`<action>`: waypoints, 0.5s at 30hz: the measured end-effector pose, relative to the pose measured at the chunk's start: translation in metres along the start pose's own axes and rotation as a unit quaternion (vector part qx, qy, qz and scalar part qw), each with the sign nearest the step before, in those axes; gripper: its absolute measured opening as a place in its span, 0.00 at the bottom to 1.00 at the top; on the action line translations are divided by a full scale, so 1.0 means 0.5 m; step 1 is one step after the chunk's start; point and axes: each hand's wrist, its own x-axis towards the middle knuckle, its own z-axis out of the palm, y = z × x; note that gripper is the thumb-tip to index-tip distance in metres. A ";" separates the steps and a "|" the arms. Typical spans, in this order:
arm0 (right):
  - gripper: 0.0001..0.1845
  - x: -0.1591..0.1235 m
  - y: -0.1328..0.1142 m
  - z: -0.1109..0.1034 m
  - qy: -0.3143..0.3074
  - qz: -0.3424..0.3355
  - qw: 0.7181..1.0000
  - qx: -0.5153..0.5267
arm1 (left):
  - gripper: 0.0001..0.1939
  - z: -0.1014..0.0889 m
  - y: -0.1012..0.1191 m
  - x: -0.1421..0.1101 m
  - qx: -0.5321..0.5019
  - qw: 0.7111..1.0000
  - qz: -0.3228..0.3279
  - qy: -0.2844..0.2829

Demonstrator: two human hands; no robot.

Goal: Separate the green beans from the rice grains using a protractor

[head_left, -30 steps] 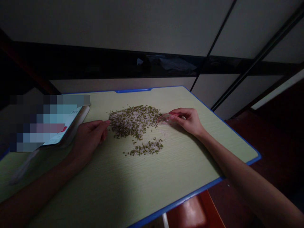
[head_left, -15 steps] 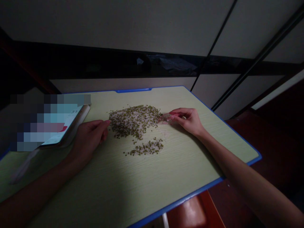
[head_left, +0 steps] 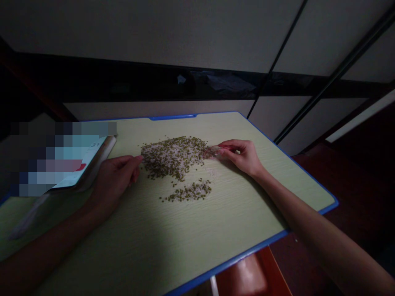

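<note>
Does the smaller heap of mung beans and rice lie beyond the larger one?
No, the smaller heap lies on the near side of the larger heap.

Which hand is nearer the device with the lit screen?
Left. The left hand is just right of the device; the right hand is much farther off, beyond the right edge of the larger pile of grains.

Half-hidden clear piece [head_left: 212, 151]; pixelated screen [head_left: 77, 164]
</note>
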 end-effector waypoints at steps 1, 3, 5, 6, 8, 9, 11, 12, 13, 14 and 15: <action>0.08 0.000 0.000 0.000 0.002 -0.001 1.000 -0.004 | 0.21 0.000 0.000 0.000 -0.001 1.000 0.000 -0.002; 0.09 0.001 0.000 0.001 0.004 -0.002 1.000 -0.009 | 0.21 0.001 0.000 0.000 -0.002 1.000 -0.002 -0.004; 0.09 0.002 0.001 0.002 0.006 -0.003 1.000 -0.011 | 0.21 0.002 0.000 0.001 -0.001 1.000 -0.002 -0.004; 0.09 0.003 0.003 0.002 0.007 -0.004 1.000 -0.011 | 0.21 0.003 0.000 0.001 -0.001 1.000 -0.002 -0.004; 0.09 0.003 0.005 0.003 0.011 -0.007 1.000 -0.010 | 0.20 0.003 0.001 0.000 -0.003 1.000 -0.005 -0.003; 0.08 0.004 0.007 0.003 0.014 -0.007 1.000 -0.007 | 0.20 0.002 0.002 -0.001 -0.003 1.000 -0.005 -0.002; 0.08 0.004 0.009 0.003 0.027 -0.005 1.000 0.003 | 0.20 0.001 0.003 -0.002 -0.004 1.000 -0.001 -0.001; 0.07 0.004 0.009 0.003 0.034 -0.003 0.999 0.009 | 0.21 0.001 0.003 -0.003 -0.005 1.000 -0.001 -0.002; 0.07 0.003 0.009 0.003 0.039 -0.001 0.999 0.015 | 0.21 0.001 0.003 -0.003 -0.006 1.000 -0.001 -0.003; 0.07 0.003 0.008 0.003 0.040 0.001 0.999 0.020 | 0.21 0.001 0.004 -0.004 -0.006 1.000 -0.003 -0.004; 0.07 0.002 0.007 0.003 0.038 0.004 0.999 0.024 | 0.21 0.001 0.003 -0.003 -0.006 1.000 -0.005 -0.005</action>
